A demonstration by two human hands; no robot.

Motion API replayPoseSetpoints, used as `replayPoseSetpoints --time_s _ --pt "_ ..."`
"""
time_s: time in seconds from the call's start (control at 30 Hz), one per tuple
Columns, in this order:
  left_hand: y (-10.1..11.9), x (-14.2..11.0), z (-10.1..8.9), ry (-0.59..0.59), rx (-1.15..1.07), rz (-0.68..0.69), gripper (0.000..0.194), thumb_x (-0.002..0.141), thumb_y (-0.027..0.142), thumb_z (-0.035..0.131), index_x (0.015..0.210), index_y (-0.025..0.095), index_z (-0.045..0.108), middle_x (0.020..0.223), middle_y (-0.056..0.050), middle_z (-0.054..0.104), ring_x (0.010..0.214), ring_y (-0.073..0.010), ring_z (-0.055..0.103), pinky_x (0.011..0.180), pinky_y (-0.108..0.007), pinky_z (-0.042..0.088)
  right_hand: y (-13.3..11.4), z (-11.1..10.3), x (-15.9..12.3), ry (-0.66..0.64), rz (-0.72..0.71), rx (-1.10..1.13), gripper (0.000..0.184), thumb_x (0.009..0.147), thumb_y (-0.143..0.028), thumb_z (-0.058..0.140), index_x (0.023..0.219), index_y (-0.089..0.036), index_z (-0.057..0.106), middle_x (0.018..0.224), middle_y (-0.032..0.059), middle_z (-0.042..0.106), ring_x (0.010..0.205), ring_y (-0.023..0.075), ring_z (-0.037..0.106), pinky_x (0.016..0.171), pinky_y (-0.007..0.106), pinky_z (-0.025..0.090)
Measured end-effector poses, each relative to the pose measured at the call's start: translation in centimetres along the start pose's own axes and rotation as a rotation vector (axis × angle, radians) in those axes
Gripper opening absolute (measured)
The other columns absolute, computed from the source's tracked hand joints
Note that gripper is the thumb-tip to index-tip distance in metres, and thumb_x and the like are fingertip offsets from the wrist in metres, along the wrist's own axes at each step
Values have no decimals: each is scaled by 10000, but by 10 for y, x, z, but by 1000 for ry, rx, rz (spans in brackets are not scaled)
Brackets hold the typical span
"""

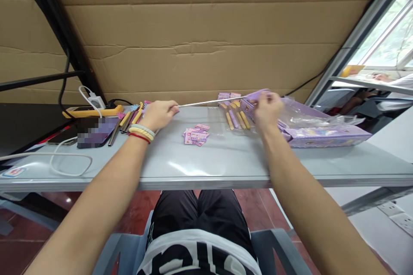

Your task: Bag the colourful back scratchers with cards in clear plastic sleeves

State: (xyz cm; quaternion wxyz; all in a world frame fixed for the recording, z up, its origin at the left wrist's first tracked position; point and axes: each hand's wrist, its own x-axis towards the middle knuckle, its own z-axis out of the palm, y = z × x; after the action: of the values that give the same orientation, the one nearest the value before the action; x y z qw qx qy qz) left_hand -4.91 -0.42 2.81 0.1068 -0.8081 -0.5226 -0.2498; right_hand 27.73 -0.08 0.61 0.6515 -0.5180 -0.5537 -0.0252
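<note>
A thin, silvery-white strip (209, 102) stretches nearly level above the table between my two hands. My left hand (161, 114) is closed on its left end, the fingers pinched together. At the other end my right hand (269, 109) is closed beside a flat purple piece (256, 94), which seems joined to the strip; its fingertips are partly hidden. Small pink printed cards (196, 135) lie in a loose pile below the strip. Clear plastic packs with yellow and purple sticks (237, 117) rest near my right hand. An opened purple printed box (329, 136) with clear plastic lies to the right.
Several pens (129, 120) lie beside my left hand. A phone (98, 132), a white charger (97, 101) with its cable and a yellow-orange object (92, 112) are further left. Brown cardboard (200, 30) stands behind the grey table (206, 163), between metal posts.
</note>
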Motion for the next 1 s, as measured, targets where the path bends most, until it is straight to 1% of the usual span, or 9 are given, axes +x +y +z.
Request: replayPoseSetpoints --time_s 0.07,0.1,0.17,0.3,0.43,0.57,0.8,0.93,1.0 --pt "29 -2 9 -9 52 54 344 911 360 351 977 227 661 900 -69 721 855 -241 652 652 -315 396 -30 20 -27 -180 31 132 500 886 -676 314 830 -203 468 653 39 588 428 123 446 445 265 344" --pt "40 -4 14 -25 61 86 345 919 349 339 975 216 653 860 -78 715 824 -246 654 635 -319 390 -41 27 -39 -295 25 183 481 883 -666 341 799 -208 462 629 28 583 427 120 445 453 264 350" --pt "51 -6 22 -40 67 130 348 932 334 318 959 200 638 808 -91 701 785 -255 653 616 -327 382 -54 33 -53 -424 -1 201 458 885 -644 369 767 -210 455 601 16 582 445 118 449 484 263 361" --pt "49 -10 31 -57 108 171 339 937 324 312 959 196 625 801 -102 693 775 -267 654 606 -333 373 -53 30 -58 -558 -56 89 413 901 -573 394 717 -208 452 573 18 590 502 133 489 550 270 381" --pt "53 -12 32 -92 136 186 337 931 311 317 971 178 624 822 -133 695 769 -285 653 606 -345 382 -50 28 -57 -656 -109 29 366 917 -509 382 714 -212 451 558 10 594 495 138 484 573 278 378" --pt "58 -12 29 -109 144 183 339 927 318 325 952 180 634 804 -131 696 756 -278 653 612 -343 393 -54 31 -60 -687 -109 28 366 924 -516 375 723 -214 429 542 2 584 494 141 486 591 284 379" --pt "46 -8 26 -66 61 175 356 928 361 335 953 204 653 839 -98 707 807 -261 654 628 -332 401 -54 33 -61 -689 -114 59 413 915 -588 355 762 -211 429 576 3 576 533 142 509 579 270 369" --pt "45 -7 25 -30 1 176 348 935 362 352 1121 232 616 881 -63 716 845 -239 655 632 -314 387 -55 32 -59 -597 -179 -60 444 945 -560 296 703 -214 433 563 19 572 514 142 494 576 272 345" --pt "44 -6 23 -7 -6 191 351 945 377 334 1110 250 618 888 -46 715 842 -225 651 618 -305 371 -57 31 -56 -505 -200 -107 464 939 -570 311 680 -213 453 580 32 584 527 147 508 573 274 343"
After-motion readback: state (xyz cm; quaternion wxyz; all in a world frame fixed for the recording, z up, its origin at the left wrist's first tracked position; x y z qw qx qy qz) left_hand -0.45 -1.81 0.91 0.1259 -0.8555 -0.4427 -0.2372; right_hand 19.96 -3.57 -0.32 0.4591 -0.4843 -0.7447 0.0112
